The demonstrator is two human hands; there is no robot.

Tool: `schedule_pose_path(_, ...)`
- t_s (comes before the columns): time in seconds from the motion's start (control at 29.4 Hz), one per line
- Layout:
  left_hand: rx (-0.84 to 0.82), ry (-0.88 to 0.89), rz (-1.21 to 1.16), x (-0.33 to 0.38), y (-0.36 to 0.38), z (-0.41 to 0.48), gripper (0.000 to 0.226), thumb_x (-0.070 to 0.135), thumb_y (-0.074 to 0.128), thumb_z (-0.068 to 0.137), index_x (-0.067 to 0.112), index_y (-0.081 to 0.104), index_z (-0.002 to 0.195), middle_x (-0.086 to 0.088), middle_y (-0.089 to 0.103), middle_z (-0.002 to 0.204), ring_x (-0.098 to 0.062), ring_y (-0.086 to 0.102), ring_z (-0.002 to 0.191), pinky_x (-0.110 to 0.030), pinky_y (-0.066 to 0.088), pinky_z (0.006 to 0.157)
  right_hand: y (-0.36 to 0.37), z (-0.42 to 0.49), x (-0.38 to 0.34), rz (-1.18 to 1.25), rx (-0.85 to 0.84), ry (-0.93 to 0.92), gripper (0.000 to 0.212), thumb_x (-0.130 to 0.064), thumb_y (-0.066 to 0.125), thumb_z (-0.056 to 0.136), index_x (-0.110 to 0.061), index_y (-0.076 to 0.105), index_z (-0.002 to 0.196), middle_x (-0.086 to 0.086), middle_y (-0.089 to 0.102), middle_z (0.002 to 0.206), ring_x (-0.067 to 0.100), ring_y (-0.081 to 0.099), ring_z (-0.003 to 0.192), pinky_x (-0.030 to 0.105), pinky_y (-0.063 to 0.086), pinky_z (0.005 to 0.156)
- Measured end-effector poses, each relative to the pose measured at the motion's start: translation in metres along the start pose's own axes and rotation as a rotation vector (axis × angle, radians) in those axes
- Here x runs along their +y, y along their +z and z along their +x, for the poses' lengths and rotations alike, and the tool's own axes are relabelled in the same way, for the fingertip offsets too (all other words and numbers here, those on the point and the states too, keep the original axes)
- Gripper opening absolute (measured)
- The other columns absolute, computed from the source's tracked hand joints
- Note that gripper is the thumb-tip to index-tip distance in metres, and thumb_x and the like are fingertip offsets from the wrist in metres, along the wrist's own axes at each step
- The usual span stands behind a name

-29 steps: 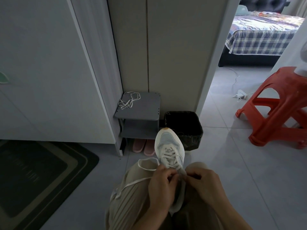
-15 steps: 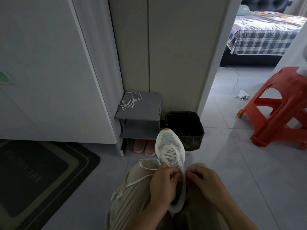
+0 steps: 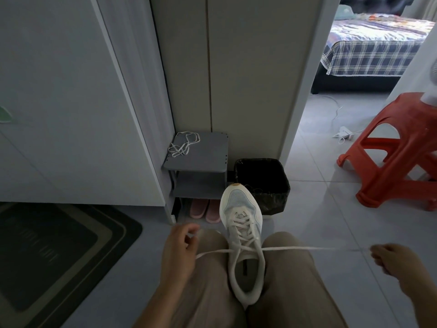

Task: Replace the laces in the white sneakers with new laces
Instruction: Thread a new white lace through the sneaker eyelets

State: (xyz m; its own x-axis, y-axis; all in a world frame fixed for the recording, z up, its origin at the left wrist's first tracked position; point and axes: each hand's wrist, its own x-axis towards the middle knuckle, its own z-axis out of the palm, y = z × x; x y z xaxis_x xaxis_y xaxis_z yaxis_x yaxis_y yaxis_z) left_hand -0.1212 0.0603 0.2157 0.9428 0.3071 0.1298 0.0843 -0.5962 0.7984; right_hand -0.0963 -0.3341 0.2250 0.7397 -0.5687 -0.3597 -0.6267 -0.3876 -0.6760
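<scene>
Both hands have drawn apart from the shoe's throat, pulling the lace [image 3: 295, 248] taut sideways. Now the left hand [image 3: 179, 247] curls round one end, and the blurred right hand [image 3: 397, 259] pinches the other. Between them, on the lap, lies the white sneaker [image 3: 241, 216], with a pale blue mesh toe. Its long axis runs away from the person, toe pointing forward.

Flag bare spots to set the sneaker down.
Free: floor tiles between the bin and the red stool; the right half of the shelf top, beside the loose laces. Crowded: the lap, where the sneaker sits and its lace runs taut between the left hand and right hand; slippers sit under the shelf.
</scene>
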Motion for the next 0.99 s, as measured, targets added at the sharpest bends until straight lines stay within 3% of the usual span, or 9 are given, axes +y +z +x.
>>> schedule_pose_path(0.1, -0.136, 0.024, -0.053, 0.002, 0.009, -0.003, 0.017, 0.015, 0.064, 0.085, 0.021, 0.062, 0.101, 0.014, 0.055, 0.091, 0.001, 0.053, 0.078, -0.008, 0.039, 0.069, 0.016, 0.002, 0.003, -0.293, -0.028, -0.045, 0.024, -0.005, 0.059, 0.085, -0.001, 0.055, 0.062, 0.015, 0.058, 0.064, 0.030, 0.055, 0.064, 0.035, 0.040, 0.061)
schedule_pose_path(0.2, -0.331, 0.127, -0.063, 0.012, 0.014, -0.006, 0.029, 0.042, 0.066, 0.071, 0.042, 0.056, 0.098, 0.017, 0.058, 0.094, 0.001, 0.055, 0.088, -0.017, 0.045, 0.078, 0.051, -0.028, -0.019, -0.436, 0.043, -0.470, 0.012, -0.005, 0.068, 0.079, -0.005, 0.063, 0.089, 0.016, 0.057, 0.095, 0.034, 0.059, 0.085, 0.037, 0.045, 0.073)
schedule_pose_path(0.27, -0.401, 0.182, -0.049, 0.021, 0.015, -0.008, 0.030, 0.031, 0.070, 0.075, 0.041, 0.056, 0.100, 0.019, 0.056, 0.096, 0.006, 0.054, 0.090, -0.011, 0.044, 0.078, 0.076, -0.060, -0.040, -0.343, -0.029, -0.840, 0.024, -0.009, 0.066, 0.078, -0.009, 0.065, 0.102, 0.004, 0.057, 0.104, 0.023, 0.056, 0.090, 0.038, 0.047, 0.078)
schedule_pose_path(0.34, -0.404, 0.246, -0.051, 0.030, 0.015, -0.006, 0.028, 0.015, 0.070, 0.080, 0.028, 0.062, 0.103, 0.020, 0.053, 0.096, 0.014, 0.049, 0.091, -0.003, 0.038, 0.075, 0.094, -0.088, -0.060, -0.435, -0.267, -1.086, 0.024, -0.029, 0.053, 0.082, -0.020, 0.066, 0.100, -0.010, 0.058, 0.100, 0.010, 0.055, 0.091, 0.032, 0.046, 0.085)
schedule_pose_path(0.41, -0.393, 0.319, -0.002, 0.037, 0.015, -0.005, 0.020, 0.017, 0.067, 0.083, 0.020, 0.065, 0.103, 0.021, 0.050, 0.093, 0.021, 0.045, 0.091, 0.001, 0.035, 0.073, 0.104, -0.103, -0.071, -0.537, -0.448, -1.046, 0.024, -0.037, 0.046, 0.088, -0.027, 0.063, 0.103, -0.019, 0.053, 0.096, 0.002, 0.051, 0.091, 0.024, 0.040, 0.093)
schedule_pose_path(0.51, -0.361, 0.285, -0.004, 0.044, 0.015, -0.006, 0.028, 0.025, 0.068, 0.083, 0.021, 0.059, 0.110, 0.022, 0.049, 0.092, 0.016, 0.049, 0.085, 0.000, 0.037, 0.073, 0.106, -0.103, -0.084, -0.565, -0.509, -0.955, 0.012, -0.032, 0.049, 0.091, -0.028, 0.057, 0.098, -0.012, 0.057, 0.097, 0.005, 0.053, 0.090, 0.021, 0.041, 0.089)
schedule_pose_path(0.68, -0.487, 0.172, 0.162, 0.039, 0.014, -0.009, 0.050, 0.037, 0.072, 0.076, 0.028, 0.047, 0.118, 0.023, 0.048, 0.095, 0.008, 0.053, 0.089, -0.023, 0.040, 0.094, 0.103, -0.101, -0.093, -0.545, -0.578, -0.826, 0.008, -0.028, 0.049, 0.092, -0.026, 0.053, 0.085, -0.012, 0.052, 0.087, 0.004, 0.051, 0.082, 0.017, 0.042, 0.076)
schedule_pose_path(0.82, -0.466, 0.177, 0.104, 0.026, 0.008, -0.004, 0.008, 0.032, 0.065, 0.083, 0.028, 0.058, 0.085, 0.016, 0.054, 0.078, 0.006, 0.052, 0.072, -0.010, 0.035, 0.069, 0.102, -0.099, -0.090, -0.500, -0.588, -0.781, 0.017, -0.023, 0.052, 0.091, -0.030, 0.049, 0.076, -0.014, 0.054, 0.082, 0.001, 0.050, 0.074, 0.014, 0.041, 0.070)
schedule_pose_path(0.99, -0.355, 0.083, -0.048, 0.011, 0.001, -0.002, 0.018, 0.015, 0.063, 0.086, 0.020, 0.055, 0.070, 0.007, 0.055, 0.067, 0.002, 0.052, 0.067, -0.010, 0.039, 0.062, 0.089, -0.096, -0.087, -0.475, -0.555, -0.749, 0.022, -0.021, 0.053, 0.091, -0.026, 0.048, 0.070, -0.013, 0.052, 0.072, 0.001, 0.047, 0.063, 0.013, 0.039, 0.056)
